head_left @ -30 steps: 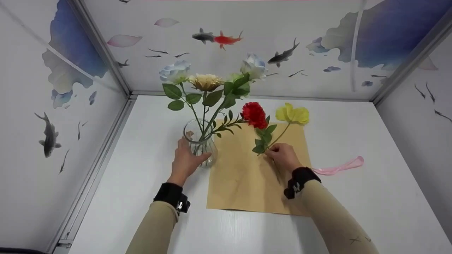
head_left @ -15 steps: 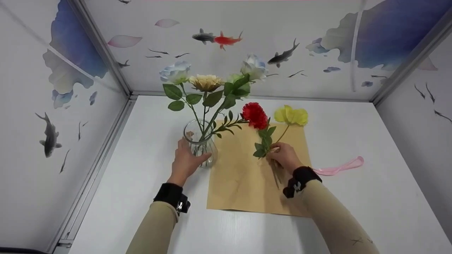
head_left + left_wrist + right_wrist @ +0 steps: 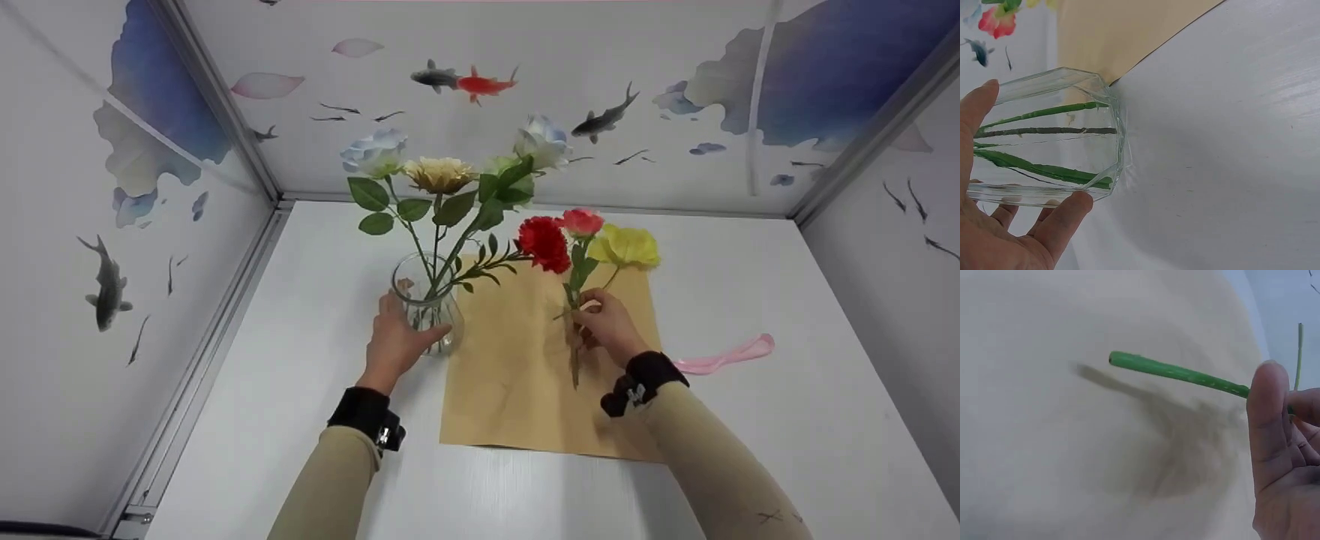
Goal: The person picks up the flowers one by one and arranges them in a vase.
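My left hand (image 3: 396, 341) holds the side of a clear glass vase (image 3: 450, 330), its thumb and fingers around the glass. Green stems (image 3: 1044, 169) stand inside, seen through the wall in the left wrist view. The vase bears pale blue flowers (image 3: 375, 152), a beige flower (image 3: 439, 175) and leafy sprigs. Over the brown paper, my right hand (image 3: 609, 322) pinches the stem of a pink flower (image 3: 582, 222) between thumb and fingers. The stem's cut end (image 3: 1123, 360) sticks out past the thumb. A red carnation (image 3: 544, 244) and a yellow flower (image 3: 626, 246) lie beside the pink one.
A sheet of brown paper (image 3: 510, 397) lies on the white table (image 3: 300, 300), right of the vase. To its right is a pink ribbon (image 3: 731, 355). White walls printed with fish enclose the table at the back and both sides.
The pink flower has come into view between the red and yellow ones, raised by my right hand. That hand has moved slightly away from me. My left hand stays on the vase.
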The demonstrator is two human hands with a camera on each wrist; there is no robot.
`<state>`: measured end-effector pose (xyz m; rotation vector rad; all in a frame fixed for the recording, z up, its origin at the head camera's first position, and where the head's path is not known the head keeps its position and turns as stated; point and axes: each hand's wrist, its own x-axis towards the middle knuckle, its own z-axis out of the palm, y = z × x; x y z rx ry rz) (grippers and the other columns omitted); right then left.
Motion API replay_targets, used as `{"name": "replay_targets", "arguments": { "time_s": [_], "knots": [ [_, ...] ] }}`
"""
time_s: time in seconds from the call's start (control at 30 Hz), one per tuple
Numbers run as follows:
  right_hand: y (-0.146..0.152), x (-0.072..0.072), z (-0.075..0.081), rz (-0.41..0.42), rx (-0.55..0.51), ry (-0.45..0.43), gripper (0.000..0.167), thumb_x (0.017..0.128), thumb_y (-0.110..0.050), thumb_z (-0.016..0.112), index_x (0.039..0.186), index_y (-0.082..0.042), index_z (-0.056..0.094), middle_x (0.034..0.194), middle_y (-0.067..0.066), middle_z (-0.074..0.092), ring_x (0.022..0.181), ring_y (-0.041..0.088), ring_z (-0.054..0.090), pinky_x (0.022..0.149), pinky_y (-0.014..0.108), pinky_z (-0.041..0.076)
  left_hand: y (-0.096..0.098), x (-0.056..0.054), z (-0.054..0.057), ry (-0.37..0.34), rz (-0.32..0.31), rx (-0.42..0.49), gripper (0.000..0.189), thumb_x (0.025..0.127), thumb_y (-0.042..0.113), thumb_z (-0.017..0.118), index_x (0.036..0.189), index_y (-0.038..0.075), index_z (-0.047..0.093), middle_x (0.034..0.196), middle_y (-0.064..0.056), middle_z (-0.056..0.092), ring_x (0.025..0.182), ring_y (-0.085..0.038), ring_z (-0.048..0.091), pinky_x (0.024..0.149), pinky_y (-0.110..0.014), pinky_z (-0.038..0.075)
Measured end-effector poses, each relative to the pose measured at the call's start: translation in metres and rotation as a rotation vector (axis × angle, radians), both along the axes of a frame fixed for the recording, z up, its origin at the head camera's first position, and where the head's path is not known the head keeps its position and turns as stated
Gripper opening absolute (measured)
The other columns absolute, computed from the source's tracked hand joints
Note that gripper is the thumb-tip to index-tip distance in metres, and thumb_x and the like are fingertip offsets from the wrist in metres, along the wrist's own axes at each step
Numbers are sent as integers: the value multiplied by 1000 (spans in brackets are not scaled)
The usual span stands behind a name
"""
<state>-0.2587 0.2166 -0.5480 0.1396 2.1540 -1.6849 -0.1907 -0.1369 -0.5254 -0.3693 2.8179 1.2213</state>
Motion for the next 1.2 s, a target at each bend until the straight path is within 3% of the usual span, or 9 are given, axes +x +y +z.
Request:
{"name": "replay_targets", "arguments": {
  "time_s": [0.27, 0.7, 0.9, 1.2],
  "knots": [
    [1, -2, 8, -34, -83, 28, 29, 101, -14, 60, 126, -8, 46, 100, 20, 71, 65, 24, 65, 63, 37, 61, 0, 0, 1, -19, 4, 4, 115, 80, 52, 83, 162, 6, 16, 161, -20, 26, 145, -41, 34, 110, -60, 39],
    [-1, 1, 12, 2, -211, 99, 37, 105, -30, 59, 129, -7, 43, 107, 26, 69, 76, 32, 73, 78, 48, 61, 1, 1, 1, -29, 6, 7, 115, 80, 51, 83, 161, 6, 16, 160, -20, 27, 144, -40, 36, 108, -62, 40],
    [-9, 3, 16, 35, -247, 155, 38, 105, -27, 60, 130, -3, 44, 106, 32, 69, 68, 30, 72, 74, 51, 61, -1, 1, 0, -5, -8, 1, 116, 80, 52, 83, 161, 4, 15, 159, -22, 28, 143, -43, 36, 106, -61, 42],
    [-24, 8, 33, 94, -301, 211, 44, 100, -31, 68, 130, -6, 47, 106, 29, 72, 64, 32, 73, 71, 53, 61, 0, 1, 0, -1, 5, 5, 116, 80, 51, 84, 159, 0, 17, 156, -24, 33, 142, -43, 38, 107, -61, 42]
  ]
}}
